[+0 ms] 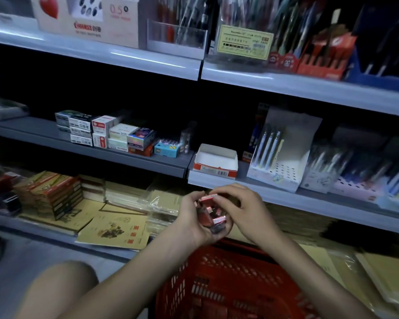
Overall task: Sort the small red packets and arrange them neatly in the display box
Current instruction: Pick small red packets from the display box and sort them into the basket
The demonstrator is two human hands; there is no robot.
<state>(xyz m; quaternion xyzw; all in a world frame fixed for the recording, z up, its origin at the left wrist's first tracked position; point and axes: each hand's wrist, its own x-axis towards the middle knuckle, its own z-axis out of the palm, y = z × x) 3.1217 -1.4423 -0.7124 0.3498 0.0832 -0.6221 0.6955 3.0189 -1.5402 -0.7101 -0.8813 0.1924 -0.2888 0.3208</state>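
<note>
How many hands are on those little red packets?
2. The left hand cups a heap of small shiny red packets; the right hand pinches the topmost packet. No other hand shows.

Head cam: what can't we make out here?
- Head view: count of red packets, bunched in left hand, partly covered by right hand.
- Head view: display box floor, hidden by its front wall.
- Head view: red basket contents, dim, cut off by bottom edge.
</note>
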